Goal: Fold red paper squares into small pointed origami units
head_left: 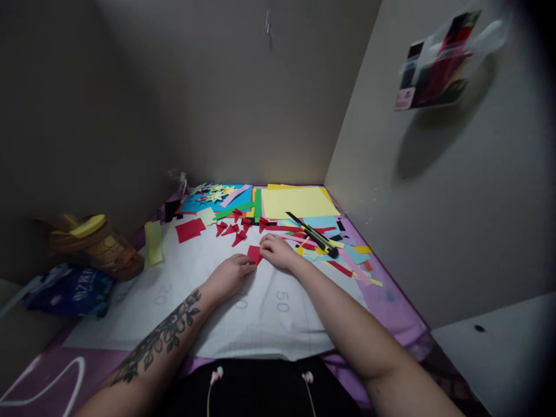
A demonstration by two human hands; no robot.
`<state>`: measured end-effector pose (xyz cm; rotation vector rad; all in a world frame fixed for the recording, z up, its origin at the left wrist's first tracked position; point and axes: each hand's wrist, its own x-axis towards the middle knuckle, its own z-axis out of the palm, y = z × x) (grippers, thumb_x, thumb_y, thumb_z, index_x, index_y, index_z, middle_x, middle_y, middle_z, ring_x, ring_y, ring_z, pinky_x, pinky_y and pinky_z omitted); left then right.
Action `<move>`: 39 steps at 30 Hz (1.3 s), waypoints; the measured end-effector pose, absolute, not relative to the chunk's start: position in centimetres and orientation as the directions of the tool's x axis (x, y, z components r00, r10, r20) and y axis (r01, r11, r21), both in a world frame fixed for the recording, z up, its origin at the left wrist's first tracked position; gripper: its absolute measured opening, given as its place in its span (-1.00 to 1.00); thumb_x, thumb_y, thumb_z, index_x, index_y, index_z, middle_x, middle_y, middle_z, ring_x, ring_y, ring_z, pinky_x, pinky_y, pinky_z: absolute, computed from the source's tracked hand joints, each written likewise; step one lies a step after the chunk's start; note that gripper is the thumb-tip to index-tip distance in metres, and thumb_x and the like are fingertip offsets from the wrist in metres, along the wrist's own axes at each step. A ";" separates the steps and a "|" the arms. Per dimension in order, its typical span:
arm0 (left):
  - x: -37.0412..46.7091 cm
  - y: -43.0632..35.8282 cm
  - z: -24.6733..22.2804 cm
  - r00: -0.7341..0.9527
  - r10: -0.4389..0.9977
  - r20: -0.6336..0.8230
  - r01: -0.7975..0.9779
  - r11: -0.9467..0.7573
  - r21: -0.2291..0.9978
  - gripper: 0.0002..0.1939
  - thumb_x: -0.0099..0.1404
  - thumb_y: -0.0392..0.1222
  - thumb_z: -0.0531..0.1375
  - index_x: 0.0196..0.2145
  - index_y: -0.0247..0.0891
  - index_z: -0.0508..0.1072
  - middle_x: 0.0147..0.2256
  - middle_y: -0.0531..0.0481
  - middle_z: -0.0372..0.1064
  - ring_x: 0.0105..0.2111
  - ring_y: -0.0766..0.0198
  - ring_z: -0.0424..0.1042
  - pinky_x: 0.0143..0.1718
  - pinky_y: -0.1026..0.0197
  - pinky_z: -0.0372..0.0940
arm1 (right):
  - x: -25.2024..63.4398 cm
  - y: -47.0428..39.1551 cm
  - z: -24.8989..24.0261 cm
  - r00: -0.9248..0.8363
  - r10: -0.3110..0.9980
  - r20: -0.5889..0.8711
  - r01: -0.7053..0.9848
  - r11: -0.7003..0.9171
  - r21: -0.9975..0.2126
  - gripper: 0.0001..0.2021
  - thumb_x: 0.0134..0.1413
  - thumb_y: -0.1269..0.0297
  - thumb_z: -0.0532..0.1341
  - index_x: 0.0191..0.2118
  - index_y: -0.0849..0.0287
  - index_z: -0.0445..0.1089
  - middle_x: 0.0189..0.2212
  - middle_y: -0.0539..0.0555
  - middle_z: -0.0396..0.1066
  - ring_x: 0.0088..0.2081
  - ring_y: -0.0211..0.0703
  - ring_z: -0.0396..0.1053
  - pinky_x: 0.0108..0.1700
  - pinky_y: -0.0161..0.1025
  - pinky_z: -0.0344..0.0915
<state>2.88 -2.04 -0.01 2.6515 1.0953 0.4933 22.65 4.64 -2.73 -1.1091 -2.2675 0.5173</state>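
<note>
A small square of red paper lies on the white printed sheet, between my two hands. My left hand has its fingers closed at the paper's lower left edge. From the right, my right hand pinches the paper's other edge, with its fingers bent; the fingertips are partly hidden. Just beyond the hands lie several folded red paper pieces. A stack of red paper squares is to their left.
A black-and-yellow utility knife lies on coloured paper strips at the right. Yellow sheets and a blue sheet with paper stars sit at the back. A lidded cup and a blue bag stand left.
</note>
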 end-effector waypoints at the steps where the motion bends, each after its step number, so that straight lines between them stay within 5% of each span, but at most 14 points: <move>1: 3.0 -2.1 0.1 0.669 0.707 0.228 0.634 -0.703 0.322 -0.56 0.14 -0.51 -0.02 -0.14 -0.21 0.50 -0.13 -0.09 0.44 -0.09 0.15 0.37 -0.04 0.15 0.27 | 22.5 4.6 -2.7 -0.484 0.821 0.304 0.615 0.566 -0.549 -0.88 0.01 0.43 0.18 -0.48 0.19 0.42 -0.22 0.07 0.39 -0.16 -0.13 0.28 -0.10 -0.21 0.20; 13: 3.6 -2.3 -0.7 0.660 0.708 0.254 0.686 -0.704 0.181 -0.62 0.25 -0.43 0.00 -0.04 -0.25 0.42 -0.30 -0.11 0.42 -0.25 0.18 0.33 -0.20 0.16 0.27 | 21.9 4.5 -2.8 -0.437 0.856 0.278 0.682 0.516 -0.517 -0.87 0.01 0.40 0.17 -0.50 0.19 0.41 -0.23 0.07 0.36 -0.18 -0.14 0.27 -0.13 -0.24 0.20; 39: 3.8 -2.4 -1.2 0.598 0.754 0.272 0.692 -0.657 0.300 -0.64 0.29 -0.34 -0.03 -0.08 -0.25 0.48 -0.21 -0.11 0.42 -0.19 0.17 0.32 -0.14 0.15 0.27 | 21.4 4.5 -3.2 -0.386 0.887 0.254 0.753 0.461 -0.470 -0.89 0.01 0.35 0.16 -0.47 0.16 0.41 -0.22 0.07 0.33 -0.18 -0.14 0.25 -0.14 -0.23 0.17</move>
